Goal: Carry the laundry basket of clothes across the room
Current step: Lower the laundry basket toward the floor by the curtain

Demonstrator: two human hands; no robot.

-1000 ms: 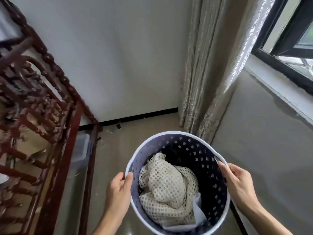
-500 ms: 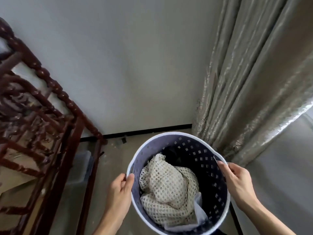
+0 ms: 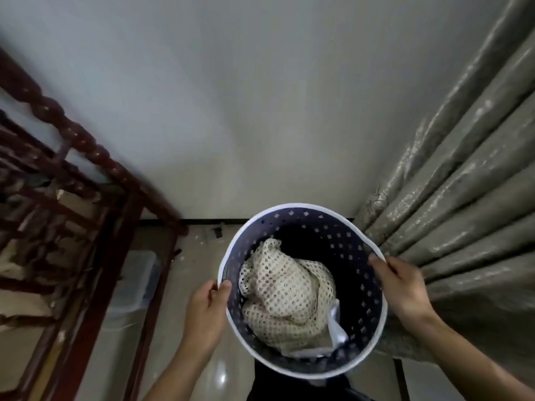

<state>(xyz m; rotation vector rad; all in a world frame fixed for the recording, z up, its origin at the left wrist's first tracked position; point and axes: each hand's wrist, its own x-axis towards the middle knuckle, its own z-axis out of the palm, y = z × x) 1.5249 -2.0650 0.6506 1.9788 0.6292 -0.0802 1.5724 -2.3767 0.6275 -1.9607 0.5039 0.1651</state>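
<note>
A round laundry basket (image 3: 341, 235) with a white rim and dark perforated walls hangs in front of me above the floor. Inside lies a cream open-knit garment (image 3: 285, 296) over dark clothes, with a pale fabric corner (image 3: 335, 328) at its right. My left hand (image 3: 207, 311) grips the left rim, thumb inside. My right hand (image 3: 402, 287) grips the right rim, fingers over the edge.
A white wall (image 3: 260, 111) with a dark baseboard stands close ahead. A carved dark-red wooden frame (image 3: 72, 215) fills the left. Grey curtains (image 3: 463, 204) hang at the right, brushing the basket. A clear plastic bin (image 3: 136, 282) sits on the tiled floor.
The wall and curtains have come closer and the window has left the view. The wooden frame slid left. Both hands keep the same hold on the basket.
</note>
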